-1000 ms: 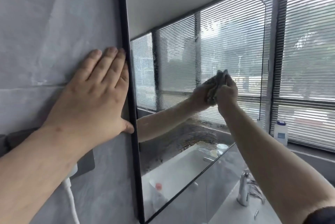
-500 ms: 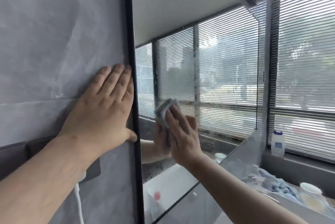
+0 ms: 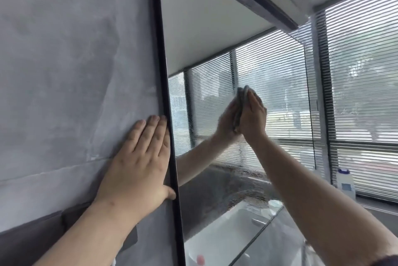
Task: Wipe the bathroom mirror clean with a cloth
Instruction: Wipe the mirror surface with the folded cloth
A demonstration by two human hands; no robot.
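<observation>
The mirror (image 3: 215, 39) hangs on the wall in a thin black frame (image 3: 160, 50) and reflects a ceiling and window blinds. My right hand (image 3: 253, 117) lies flat against the glass near its middle, fingers straight and pointing up, and presses a grey cloth (image 3: 242, 97) onto it. The cloth's edge shows between my hand and the hand's reflection. Wet smears and droplets (image 3: 247, 192) cover the lower glass under my forearm. My left hand (image 3: 140, 158) rests flat on the grey wall, right beside the frame, thumb touching it.
A window with slatted blinds (image 3: 361, 71) fills the right side. A white bottle with a blue cap (image 3: 345, 183) stands on the sill. The mirror reflects a white basin (image 3: 226, 229). A dark grey panel (image 3: 32, 237) sits on the wall under my left forearm.
My right hand has swept the cloth from the mirror's lower left up and to the right. My left hand has stayed on the wall. The view has tilted upward.
</observation>
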